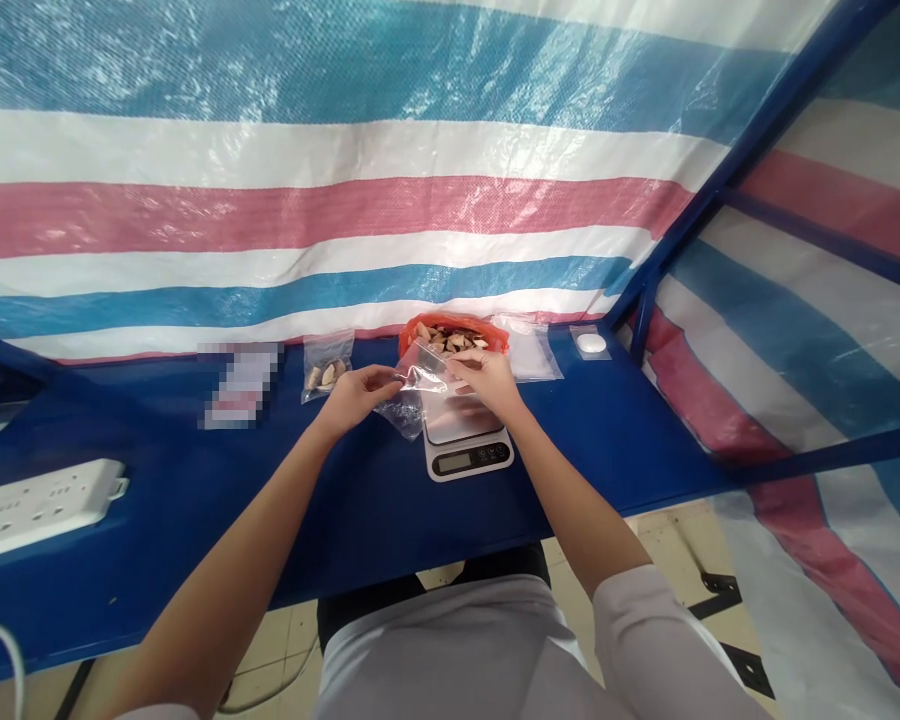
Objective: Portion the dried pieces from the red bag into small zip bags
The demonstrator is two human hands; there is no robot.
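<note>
Between my two hands is a clear plastic bag, held up in front of and partly over a kitchen scale. My left hand pinches the bag's left side. On its other side my right hand pinches the upper right edge. No contents show in the bag. Just behind the hands sits a red plastic bag full of brownish slices or pieces. A small clear bag with a few similar pieces lies left of my left hand. The scale's display is too small to read.
Flat clear bags lie right of the red bag. A small packet with a white round item is farther right. A white power strip and a blurred sheet are on the left. Striped sheeting and blue frame bars enclose the blue table.
</note>
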